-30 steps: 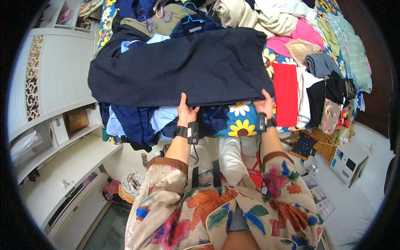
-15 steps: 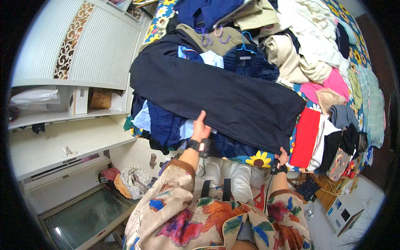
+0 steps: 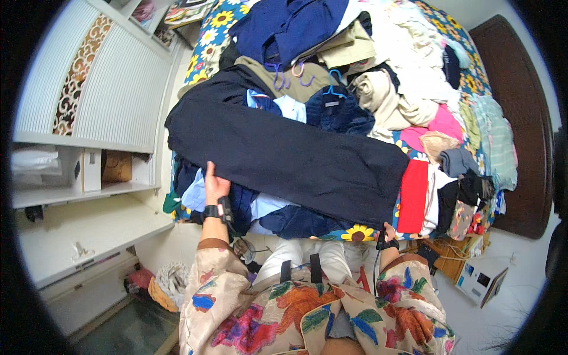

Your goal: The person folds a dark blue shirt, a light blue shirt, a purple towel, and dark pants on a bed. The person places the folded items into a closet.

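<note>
A pair of black trousers [image 3: 284, 157], folded lengthwise, lies across the clothes on the bed. My left hand [image 3: 216, 184] is at their near edge, toward the waist end, thumb on top and the other fingers partly hidden under the cloth. At the near right corner my right hand [image 3: 388, 234] pinches the leg end, its fingers partly out of sight. Beneath and beyond the trousers lie dark blue garments, light blue cloth [image 3: 269, 205] and a dark navy top [image 3: 337, 112] on a blue hanger [image 3: 335, 86].
A folded red cloth [image 3: 413, 198] and other folded pieces line the bed's right side. White clothes [image 3: 408, 53] and a navy garment [image 3: 290, 26] are heaped at the back. A white cabinet [image 3: 118, 77] stands on the left. Sunflower bedding [image 3: 358, 233] shows at the front edge.
My left hand has slid left along the trousers' near edge, toward the waist end. My right hand stays at the leg-end corner. The whole view has shifted slightly.
</note>
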Tool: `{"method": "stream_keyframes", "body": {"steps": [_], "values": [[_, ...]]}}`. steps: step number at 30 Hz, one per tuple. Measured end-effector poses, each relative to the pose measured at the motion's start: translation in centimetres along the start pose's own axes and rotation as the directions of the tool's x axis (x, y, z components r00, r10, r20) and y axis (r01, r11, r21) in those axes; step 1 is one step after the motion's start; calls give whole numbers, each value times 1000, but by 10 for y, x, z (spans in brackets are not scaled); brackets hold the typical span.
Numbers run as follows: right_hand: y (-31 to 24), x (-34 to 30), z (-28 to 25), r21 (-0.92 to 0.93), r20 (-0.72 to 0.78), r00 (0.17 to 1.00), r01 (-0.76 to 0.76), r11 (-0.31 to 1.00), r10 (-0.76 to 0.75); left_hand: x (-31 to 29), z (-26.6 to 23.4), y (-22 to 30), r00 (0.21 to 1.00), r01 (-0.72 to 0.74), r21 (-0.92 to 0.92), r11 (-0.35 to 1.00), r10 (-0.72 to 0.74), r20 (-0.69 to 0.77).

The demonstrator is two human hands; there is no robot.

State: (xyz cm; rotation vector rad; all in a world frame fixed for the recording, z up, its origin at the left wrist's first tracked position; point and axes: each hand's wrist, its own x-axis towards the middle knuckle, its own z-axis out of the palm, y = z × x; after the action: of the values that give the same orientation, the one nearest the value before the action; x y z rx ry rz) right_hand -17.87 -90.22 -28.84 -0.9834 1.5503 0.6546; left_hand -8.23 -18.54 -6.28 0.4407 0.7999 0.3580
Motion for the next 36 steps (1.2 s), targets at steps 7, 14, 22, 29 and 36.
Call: {"method": "stream_keyframes", "body": {"steps": [7, 14, 22, 29, 36], "values": [[-3, -118, 6, 149, -52, 921, 390, 909, -387, 83, -48, 63, 909, 2, 607, 795, 252, -332], [-10, -155, 7, 319, -96, 932, 363, 876, -351, 79, -118, 48, 927, 17, 102, 995, 23, -375], [-100, -225, 156, 50, 296, 664, 707, 706, -686, 44, -101, 48, 971, 95, 85, 992, -73, -227], [-151, -288, 280, -80, 606, 533, 779, 622, -590, -51, -70, -10, 988, 121, 116, 986, -109, -107], [-209, -320, 378, -140, 744, 343, 919, 368, -573, -126, -81, -53, 965, 203, 410, 889, -110, -238]]}}
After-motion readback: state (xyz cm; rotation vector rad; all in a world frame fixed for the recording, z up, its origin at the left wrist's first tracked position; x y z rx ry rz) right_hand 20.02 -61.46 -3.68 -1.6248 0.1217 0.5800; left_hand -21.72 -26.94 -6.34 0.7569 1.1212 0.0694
